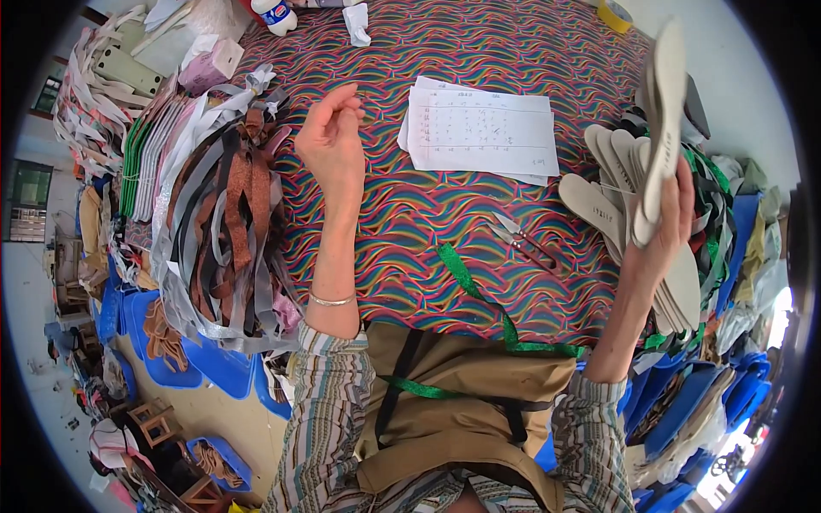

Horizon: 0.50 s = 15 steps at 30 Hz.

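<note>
My right hand (671,214) is wrapped round a few pale shoe insoles (665,103), held upright at the right side of the table. Below and beside it, more cream insoles (592,203) lie fanned in a pile, some with small dark marks. Over the left half of the table my left hand (333,132) is raised, its fingers loosely bent and apart, with nothing visible in them. Thread snips (523,239) with dark handles lie on the patterned cloth. A glittery green strip (466,278) trails over the table's front edge onto my brown apron (462,376).
A stack of handwritten paper sheets (481,128) lies mid-table. Brown, black and silver strips (227,231) are heaped at the left, beside stacked green-edged pieces (141,162). At the back are a bottle (275,15), crumpled tissue (357,26) and yellow tape (614,15). Blue bins (214,363) stand below.
</note>
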Tool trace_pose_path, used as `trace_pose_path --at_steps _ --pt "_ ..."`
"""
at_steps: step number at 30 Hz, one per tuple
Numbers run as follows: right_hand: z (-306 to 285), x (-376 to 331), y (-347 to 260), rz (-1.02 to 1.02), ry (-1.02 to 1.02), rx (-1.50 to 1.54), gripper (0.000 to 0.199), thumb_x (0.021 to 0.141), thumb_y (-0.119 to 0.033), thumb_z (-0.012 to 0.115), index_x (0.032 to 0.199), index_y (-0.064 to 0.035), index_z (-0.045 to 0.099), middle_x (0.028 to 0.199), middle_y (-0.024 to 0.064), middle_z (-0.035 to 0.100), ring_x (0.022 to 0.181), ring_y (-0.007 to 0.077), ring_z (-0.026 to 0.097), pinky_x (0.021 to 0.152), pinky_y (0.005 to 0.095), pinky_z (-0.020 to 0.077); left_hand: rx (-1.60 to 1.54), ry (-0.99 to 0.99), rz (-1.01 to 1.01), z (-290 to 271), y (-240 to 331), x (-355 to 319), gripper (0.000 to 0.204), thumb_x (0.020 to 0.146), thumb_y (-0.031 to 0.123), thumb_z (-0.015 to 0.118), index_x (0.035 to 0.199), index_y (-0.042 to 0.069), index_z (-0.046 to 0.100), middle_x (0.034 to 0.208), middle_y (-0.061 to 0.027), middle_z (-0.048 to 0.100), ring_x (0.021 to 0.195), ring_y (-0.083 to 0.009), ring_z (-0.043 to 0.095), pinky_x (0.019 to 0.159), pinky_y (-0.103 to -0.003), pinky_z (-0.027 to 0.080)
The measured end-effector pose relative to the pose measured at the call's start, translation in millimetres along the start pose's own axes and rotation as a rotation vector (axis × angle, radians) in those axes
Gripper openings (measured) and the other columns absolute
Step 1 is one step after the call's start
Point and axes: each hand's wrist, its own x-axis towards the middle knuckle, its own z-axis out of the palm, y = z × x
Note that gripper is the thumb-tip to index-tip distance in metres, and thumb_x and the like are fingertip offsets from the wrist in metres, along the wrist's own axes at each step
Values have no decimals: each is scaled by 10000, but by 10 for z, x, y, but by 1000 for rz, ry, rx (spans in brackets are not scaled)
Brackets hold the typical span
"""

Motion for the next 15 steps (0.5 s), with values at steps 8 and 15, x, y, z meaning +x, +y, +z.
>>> trace_pose_path --at_steps 8,15 --pt "74 -922 -258 -341 181 -133 539 948 -92 563 1431 15 351 1323 165 498 1208 238 514 1027 355 423 -237 -622 -287 413 592 -481 317 979 135 547 1246 -20 617 955 -59 665 879 -114 621 814 -257 505" --pt "-43 -1556 -126 -296 71 -297 559 940 -77 551 1436 16 310 1318 173 487 1179 232 515 1020 339 410 -792 -1060 -585 1098 1376 -1352 450 917 135 633 1306 -49 503 1003 -81 669 928 -145 626 850 -302 500"
